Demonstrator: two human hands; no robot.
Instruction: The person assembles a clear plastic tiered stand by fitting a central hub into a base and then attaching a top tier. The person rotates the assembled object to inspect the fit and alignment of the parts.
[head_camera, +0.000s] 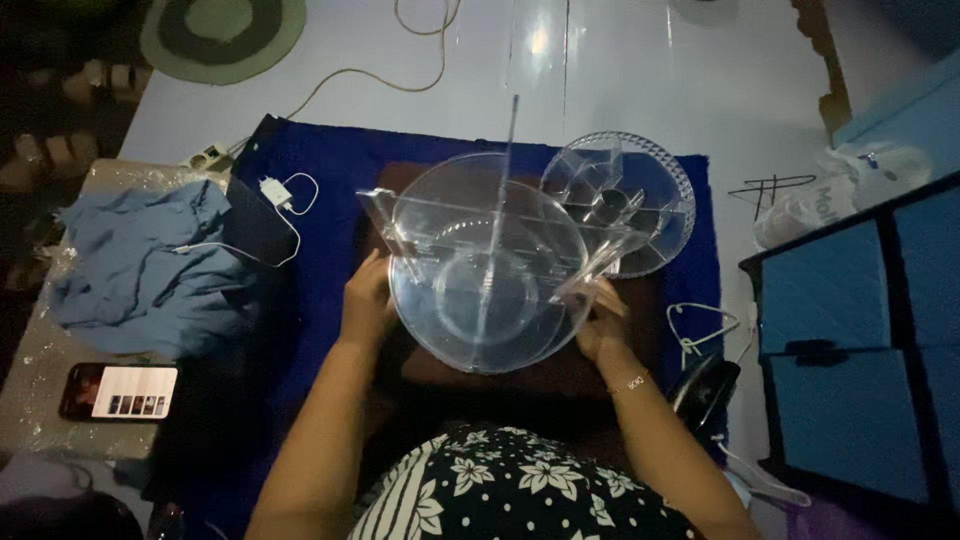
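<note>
At the far left a crumpled blue cloth (140, 262) lies over a low surface, with a lit phone (118, 391) near its front edge and a white charger (274, 190) with its cable trailing onto the dark blue mat (320, 300); none of these touch the work, though the loose cable lies close enough to snag a sleeve or be dragged if the mat shifts. The left hand (367, 300) presses against the left rim of the clear round tray (487, 268), fingers curled along its edge in a light side grip rather than a full wrap. The tray sits in the middle of the mat, tilted a little toward the person, with upright clear dividers (500, 215) crossing it. The dividers look thin and only loosely seated, so a squeeze from either side might pop one out or crack it. The right hand (602, 318) holds the right rim the same way, fingertips pinching near a divider's end. Just beyond, touching or nearly touching the tray, lies a second clear sectioned disc (625, 200); a tilt could knock it. At the far right stands a blue cabinet (860, 330), well apart.
</note>
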